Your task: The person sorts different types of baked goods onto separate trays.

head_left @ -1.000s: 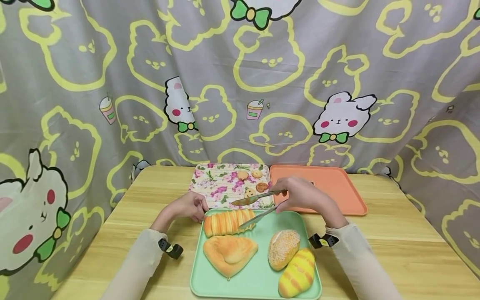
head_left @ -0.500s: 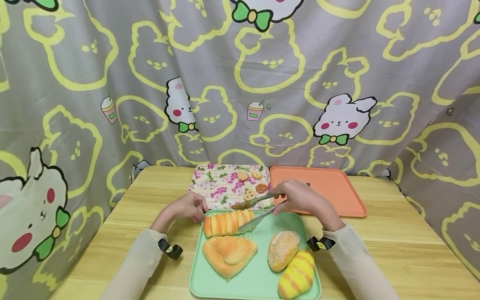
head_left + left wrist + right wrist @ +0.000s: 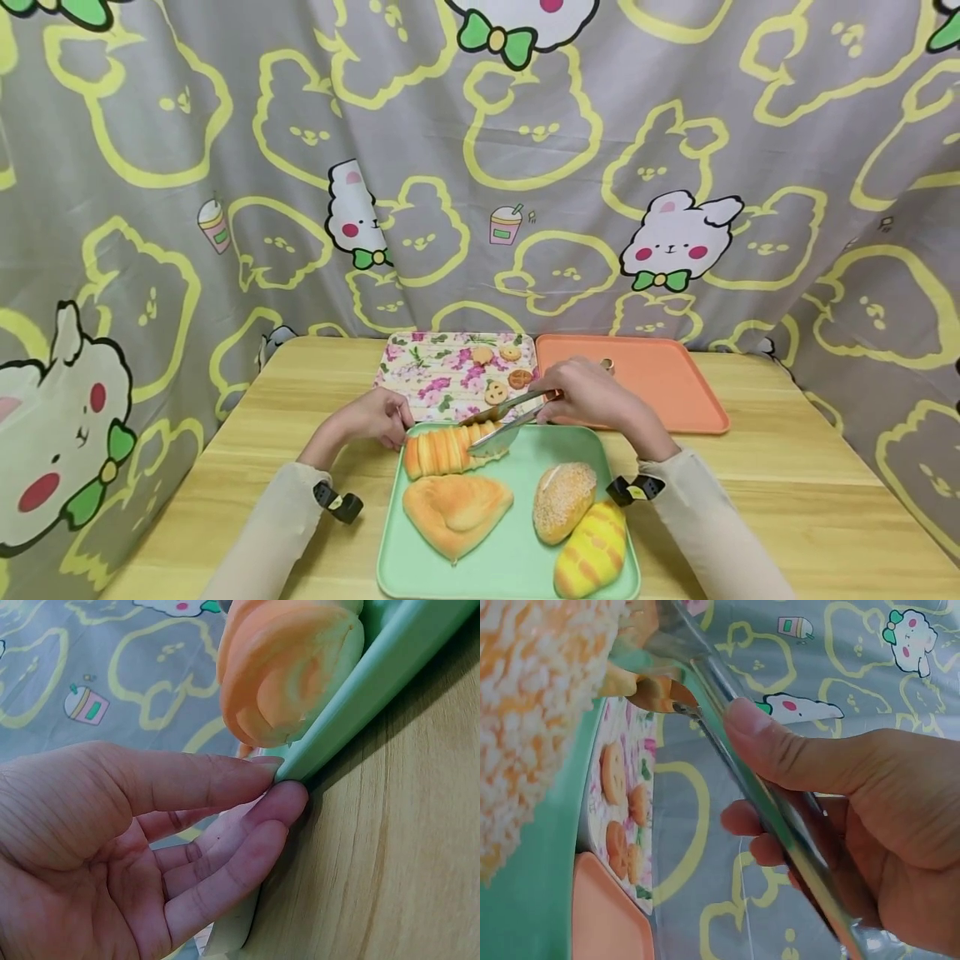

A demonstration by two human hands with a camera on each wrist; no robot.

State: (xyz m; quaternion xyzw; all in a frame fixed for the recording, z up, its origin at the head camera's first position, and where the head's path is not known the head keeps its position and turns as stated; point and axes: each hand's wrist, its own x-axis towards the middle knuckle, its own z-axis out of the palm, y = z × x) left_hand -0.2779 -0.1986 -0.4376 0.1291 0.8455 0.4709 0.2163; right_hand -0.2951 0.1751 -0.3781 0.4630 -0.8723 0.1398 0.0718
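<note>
Head view: the right hand [image 3: 585, 392] grips tongs [image 3: 501, 435] at the ridged roll [image 3: 438, 452], likely light, soft, best held mid-length, while the left hand [image 3: 381, 415] pinches the green tray's [image 3: 513, 571] far-left corner.

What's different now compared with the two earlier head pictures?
The tongs in the right hand have narrowed: their arms, spread wider earlier, have drawn together about the right part of the striped roll. Whether they grip it firmly cannot be told. Neither hand let go. Unchanged: the left hand pinches the edge of the green tray, and the flat bread, crumb-coated bun and yellow bread lie in place.
</note>
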